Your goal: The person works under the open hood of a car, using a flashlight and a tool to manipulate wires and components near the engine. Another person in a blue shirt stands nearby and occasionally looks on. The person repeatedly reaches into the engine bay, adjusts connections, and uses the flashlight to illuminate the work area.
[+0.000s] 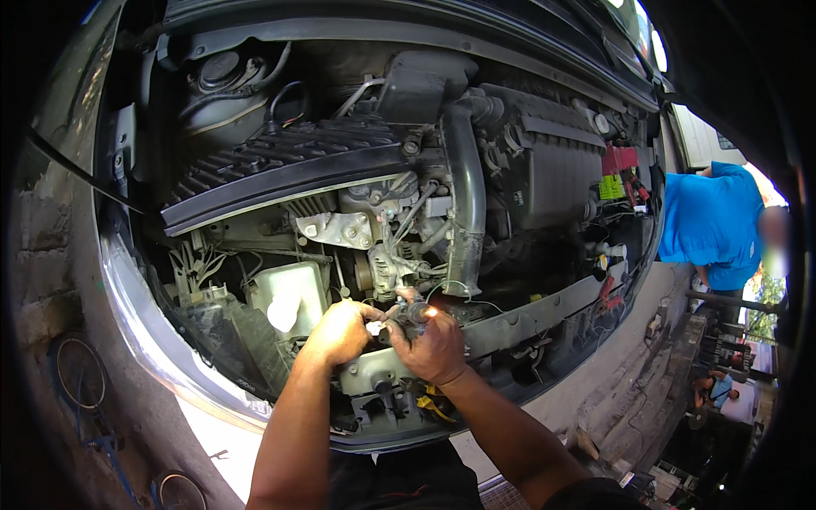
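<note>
Both my hands meet over the front edge of an open car engine bay. My left hand (338, 333) is closed in a pinch at a small whitish piece (375, 327), whose kind I cannot make out. Beside it, my right hand (435, 350) curls around a dark, rounded part (415, 313) with its thumb pointing toward the left hand. A thin green wire (446, 285) loops just above the right hand. Behind the hands sits the alternator (387, 270), next to a metal bracket (340, 229). My fingers partly hide both held pieces.
A black ribbed cover (285, 166), an air duct (463, 195) and an air filter box (557, 174) fill the bay. A white reservoir (289, 293) stands left of my hands. Yellow connectors (435, 406) hang below. A person in blue (712, 225) is at the right.
</note>
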{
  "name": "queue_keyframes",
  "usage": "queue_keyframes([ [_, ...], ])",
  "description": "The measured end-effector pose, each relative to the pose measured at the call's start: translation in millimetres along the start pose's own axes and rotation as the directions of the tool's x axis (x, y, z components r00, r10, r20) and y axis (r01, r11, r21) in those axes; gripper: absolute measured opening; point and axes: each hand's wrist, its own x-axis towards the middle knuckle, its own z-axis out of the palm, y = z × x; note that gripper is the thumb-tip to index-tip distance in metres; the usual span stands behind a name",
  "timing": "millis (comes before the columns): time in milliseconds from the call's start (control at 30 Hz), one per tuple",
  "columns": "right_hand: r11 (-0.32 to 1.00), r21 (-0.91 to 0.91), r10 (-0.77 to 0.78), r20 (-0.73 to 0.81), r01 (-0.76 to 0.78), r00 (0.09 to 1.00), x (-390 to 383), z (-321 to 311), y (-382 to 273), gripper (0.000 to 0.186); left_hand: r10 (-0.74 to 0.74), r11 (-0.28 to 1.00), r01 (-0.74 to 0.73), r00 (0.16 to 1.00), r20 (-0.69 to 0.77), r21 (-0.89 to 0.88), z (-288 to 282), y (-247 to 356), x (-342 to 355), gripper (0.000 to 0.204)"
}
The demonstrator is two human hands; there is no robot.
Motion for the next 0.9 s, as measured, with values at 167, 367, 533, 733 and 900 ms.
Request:
queue_keyframes([
  [167, 1.000, 0.026, 0.009, 0.013, -0.010, 1.000, 4.5, -10.0, -7.3, 0.074, -0.071, 0.994, 0.074, 0.997, 0.042, -0.077, -1.5, 0.3, 2.6, 0.031],
  [367, 0.992, -0.014, 0.123, -0.042, -0.124, 0.991, 5.5, -2.5, -4.0, 0.052, -0.174, 0.933, 0.189, 0.982, 0.073, -0.306, 1.4, -6.0, 5.6, 0.051],
  [533, 0.994, -0.033, 0.107, -0.029, -0.108, 0.994, 7.9, 0.3, -6.2, 0.051, -0.325, 0.893, 0.279, 0.943, -0.076, -0.354, 7.7, -38.9, 15.9, 0.049],
  [733, 0.991, -0.017, 0.132, -0.031, -0.133, 0.991, 5.2, 0.9, -2.2, 0.042, -0.330, 0.943, 0.333, 0.936, -0.125, 0.008, 13.7, -22.4, 29.8, 0.050],
  [900, 0.991, -0.004, 0.135, -0.020, -0.135, 0.991, 6.8, 2.1, -6.5, 0.044, -0.198, 0.973, 0.196, 0.980, 0.001, 0.121, 24.0, -48.6, 50.4, 0.062],
])
